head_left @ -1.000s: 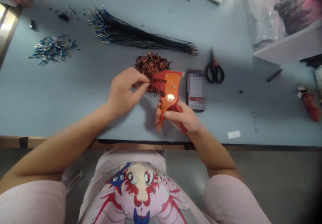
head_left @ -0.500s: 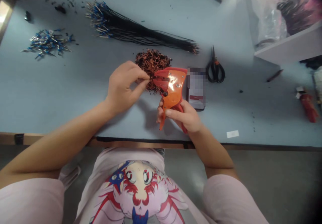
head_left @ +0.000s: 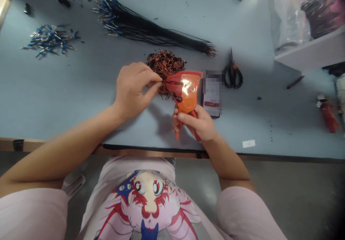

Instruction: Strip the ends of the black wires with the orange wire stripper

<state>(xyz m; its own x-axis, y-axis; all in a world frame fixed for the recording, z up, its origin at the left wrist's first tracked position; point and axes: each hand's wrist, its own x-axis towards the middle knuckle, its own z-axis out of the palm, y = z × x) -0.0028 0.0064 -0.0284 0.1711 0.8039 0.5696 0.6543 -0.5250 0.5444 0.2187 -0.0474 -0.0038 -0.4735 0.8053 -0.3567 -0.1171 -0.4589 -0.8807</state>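
My right hand (head_left: pixel 198 123) is wrapped round the handles of an orange and red wire stripper (head_left: pixel 188 92), whose jaws point left. At the tip of those jaws, the thumb and forefinger of my left hand (head_left: pixel 134 89) are pinched together; what they hold is too small to make out. Beneath the jaws and just behind them lies a pile of copper-coloured wire scraps (head_left: pixel 167 64). Further back, a long bundle of black wires (head_left: pixel 156 33) with blue and metal ends lies across the table (head_left: pixel 88 99).
Blue and silver terminals (head_left: pixel 51 40) are heaped at the left. Right of the stripper are a phone (head_left: pixel 211 96) and black scissors (head_left: pixel 233 72). A white bin edge (head_left: pixel 309 47) with plastic bags, a red tool (head_left: pixel 329 116) and a white label (head_left: pixel 248 144) are at the right.
The stripper's handles have come closer together as my right hand squeezed them. My left hand's pinch remains at the jaw tip. The whole view has shifted slightly.
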